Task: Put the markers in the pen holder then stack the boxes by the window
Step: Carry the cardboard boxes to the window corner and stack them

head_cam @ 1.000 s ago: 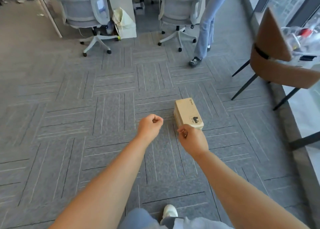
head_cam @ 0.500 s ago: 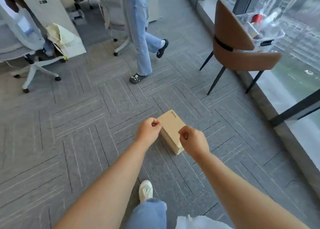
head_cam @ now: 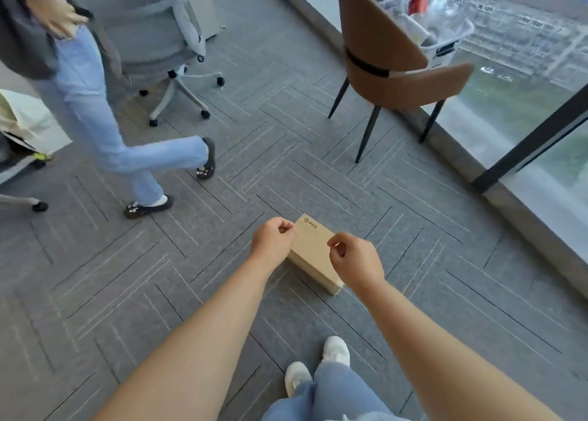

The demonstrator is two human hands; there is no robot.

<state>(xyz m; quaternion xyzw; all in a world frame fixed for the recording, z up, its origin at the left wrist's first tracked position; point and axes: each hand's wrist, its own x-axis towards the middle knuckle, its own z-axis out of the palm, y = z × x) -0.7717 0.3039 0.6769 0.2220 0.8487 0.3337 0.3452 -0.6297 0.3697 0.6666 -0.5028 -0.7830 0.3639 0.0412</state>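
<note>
- Both hands hover over the box (head_cam: 313, 255) on the carpet (head_cam: 159, 277): the left hand (head_cam: 272, 241) is loosely fisted, empty; the right hand (head_cam: 356, 258) has thumb and forefinger pinched together, and I cannot tell if it touches the box.
- Markers and pen holder are out of view, so this looks like the stacking step.
- Only one box shows, lying flat, well apart from the window (head_cam: 525, 70).
- Next calls for opening both hands, gripping the box's sides, and carrying it toward the glass past the brown chair (head_cam: 381, 48).

Office, swivel chair (head_cam: 165, 38), carpet tiles (head_cam: 286, 153), high-rise window (head_cam: 525, 80)
</note>
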